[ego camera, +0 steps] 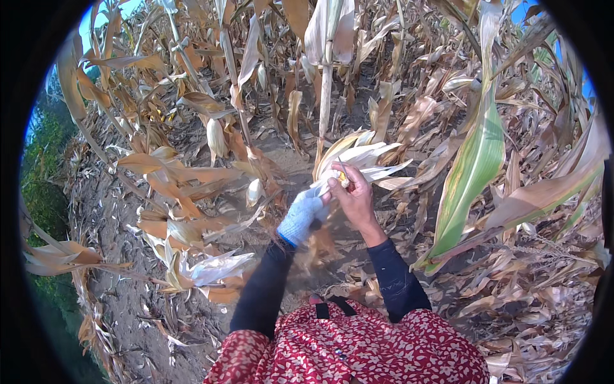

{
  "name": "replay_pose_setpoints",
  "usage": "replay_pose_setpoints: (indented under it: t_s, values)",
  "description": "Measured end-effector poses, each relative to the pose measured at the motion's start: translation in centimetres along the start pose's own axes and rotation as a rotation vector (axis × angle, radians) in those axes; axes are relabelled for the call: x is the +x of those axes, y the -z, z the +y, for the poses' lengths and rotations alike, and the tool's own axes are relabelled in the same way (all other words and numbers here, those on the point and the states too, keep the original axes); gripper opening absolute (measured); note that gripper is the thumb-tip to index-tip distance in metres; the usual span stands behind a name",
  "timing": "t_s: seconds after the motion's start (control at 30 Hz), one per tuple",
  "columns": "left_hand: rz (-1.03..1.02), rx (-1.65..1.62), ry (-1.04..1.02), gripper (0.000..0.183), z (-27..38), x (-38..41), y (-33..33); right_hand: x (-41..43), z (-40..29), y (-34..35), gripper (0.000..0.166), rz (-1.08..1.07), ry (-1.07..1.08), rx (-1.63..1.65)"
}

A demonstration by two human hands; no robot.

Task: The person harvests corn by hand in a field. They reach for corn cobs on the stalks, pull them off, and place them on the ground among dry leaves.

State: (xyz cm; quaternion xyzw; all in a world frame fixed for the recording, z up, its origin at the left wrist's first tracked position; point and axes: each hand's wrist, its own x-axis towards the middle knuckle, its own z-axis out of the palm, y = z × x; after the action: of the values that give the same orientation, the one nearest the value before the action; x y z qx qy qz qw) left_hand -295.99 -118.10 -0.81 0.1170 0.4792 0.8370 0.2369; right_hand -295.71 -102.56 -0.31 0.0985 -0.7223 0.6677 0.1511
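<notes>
My left hand [303, 216], in a pale blue knitted glove, grips the pale husk [320, 185] at the near side of a corn ear. Bare, my right hand [354, 194] closes around the ear's yellow and white kernels [343, 178], with its thumb laid across them. A thin dark pointed tool [341, 163] sticks up from the fingers of that hand. Peeled white husk leaves [369, 156] fan out behind and to the right of both hands, beside a dry upright stalk [325, 96]. Most of the ear is hidden by my fingers.
Husked ears hang on dry stalks at the left, one pale ear [217, 138] among them. An opened husk [216, 269] lies low on the left. A large green and yellow corn leaf [472, 168] arches close on the right. Dry leaves [527, 307] litter the soil.
</notes>
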Motion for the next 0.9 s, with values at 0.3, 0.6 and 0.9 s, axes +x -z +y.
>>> replay_pose_setpoints:
  t_s: [0.3,0.6,0.9]
  values:
    - [0.502,0.026,-0.002,0.004,-9.2,-7.1,11.2,4.2,7.8,1.4,0.033,0.233,-0.384,0.43]
    - [0.627,1.159,0.219,0.043,-8.4,-21.4,18.4,6.0,8.1,8.4,0.031,0.629,-0.344,0.437]
    - [0.514,0.879,-0.377,0.085,2.9,-21.0,0.7,-6.2,-9.9,-2.3,0.032,0.151,0.275,0.391]
